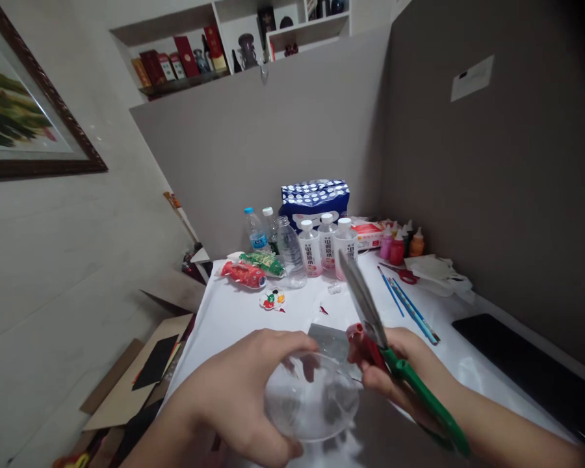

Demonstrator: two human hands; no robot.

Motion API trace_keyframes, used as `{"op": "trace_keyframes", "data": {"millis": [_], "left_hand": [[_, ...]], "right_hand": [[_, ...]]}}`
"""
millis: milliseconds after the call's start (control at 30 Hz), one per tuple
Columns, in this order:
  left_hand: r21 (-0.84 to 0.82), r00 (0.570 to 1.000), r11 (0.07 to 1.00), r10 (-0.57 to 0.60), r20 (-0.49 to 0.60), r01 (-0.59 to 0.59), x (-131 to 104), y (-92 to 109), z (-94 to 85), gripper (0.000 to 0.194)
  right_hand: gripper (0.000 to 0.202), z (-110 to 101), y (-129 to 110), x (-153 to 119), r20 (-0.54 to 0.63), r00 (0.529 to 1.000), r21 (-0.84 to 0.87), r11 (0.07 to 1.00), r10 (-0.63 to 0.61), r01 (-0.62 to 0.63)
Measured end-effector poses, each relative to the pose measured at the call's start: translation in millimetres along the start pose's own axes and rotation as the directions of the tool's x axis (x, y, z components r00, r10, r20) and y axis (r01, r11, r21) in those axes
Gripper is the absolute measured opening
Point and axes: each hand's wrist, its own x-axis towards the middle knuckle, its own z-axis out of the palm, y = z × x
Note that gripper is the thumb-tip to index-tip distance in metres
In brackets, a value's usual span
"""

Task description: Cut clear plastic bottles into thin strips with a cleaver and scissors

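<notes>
My left hand (248,396) is wrapped round the side of a clear, round plastic piece (316,403), open at the top like a cut bottle part or cup. Beside it on the right, my right hand (409,377) holds a pair of scissors (363,292), with the metal blades pointing up and away. The scissors have a green handle (431,406), and a red part (365,341) shows by my fingers. Whether the red part belongs to the scissors I cannot tell. A grey flat piece (329,339) lies on the table behind the clear piece.
Bottles stand at the back, including a capless clear bottle (291,253) and labelled white-capped ones (310,250). Two fish-shaped crafts (244,274) lie left. Paintbrushes (409,309), red-handled scissors (405,275), paint bottles (397,249) and a black flat object (526,370) are right.
</notes>
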Motion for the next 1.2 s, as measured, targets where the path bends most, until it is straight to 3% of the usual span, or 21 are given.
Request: {"op": "trace_keyframes", "data": {"millis": [100, 200, 267, 333, 400, 500, 667, 833, 900, 1000, 1200], "left_hand": [[-0.025, 0.986, 0.999, -0.033, 0.163, 0.038, 10.7, -6.5, 4.2, 0.066], [0.005, 0.978, 0.999, -0.047, 0.203, 0.047, 17.7, -12.8, 13.5, 0.068], [0.042, 0.99, 0.998, -0.041, 0.133, 0.036, 19.8, -14.6, 22.4, 0.07], [0.106, 0.998, 0.993, -0.054, -0.024, 0.056, 21.7, -15.0, 32.0, 0.072], [0.188, 0.977, 0.975, -0.082, -0.196, 0.119, 24.6, -15.3, 40.0, 0.073], [0.247, 0.942, 0.957, -0.061, -0.33, 0.149, 29.4, -16.7, 44.9, 0.065], [0.246, 0.941, 0.96, -0.049, -0.334, 0.138, 29.1, -16.4, 39.5, 0.056], [0.256, 0.947, 0.958, -0.042, -0.318, 0.128, 28.2, -14.4, 45.6, 0.067], [0.269, 0.935, 0.957, -0.009, -0.354, 0.111, 29.4, -14.0, 48.3, 0.073], [0.259, 0.936, 0.961, -0.002, -0.351, 0.099, 29.6, -12.4, 46.0, 0.068], [0.184, 0.926, 0.978, -0.025, -0.376, 0.101, 20.3, -12.1, 25.2, 0.061]], "right_hand": [[0.03, 6.8, -3.4, -6.5, 0.033, 0.996, 0.123, 0.989, 0.082, -0.086], [0.017, 12.0, 1.6, -10.7, 0.041, 0.985, 0.13, 0.976, 0.168, -0.172], [0.011, 14.6, 8.3, -9.7, 0.035, 0.978, 0.149, 0.967, 0.206, -0.209], [0.01, 16.0, 14.1, -5.8, -0.017, 0.971, 0.216, 0.949, 0.239, -0.23], [0.012, 15.3, 15.2, -0.7, -0.095, 0.947, 0.323, 0.909, 0.307, -0.263], [0.018, 10.0, 5.2, 5.9, -0.135, 0.91, 0.36, 0.875, 0.393, -0.324], [0.031, 3.0, -6.7, 9.2, -0.118, 0.923, 0.283, 0.903, 0.366, -0.322], [0.03, 12.0, 11.4, 6.1, -0.123, 0.919, 0.443, 0.849, 0.375, -0.287], [0.027, 13.4, 9.7, 5.5, -0.128, 0.919, 0.389, 0.871, 0.372, -0.299], [0.024, 9.5, -2.6, 6.2, -0.114, 0.925, 0.249, 0.912, 0.362, -0.326], [0.025, -6.1, -4.6, 6.5, -0.126, 0.957, 0.118, 0.962, 0.262, -0.247]]}}
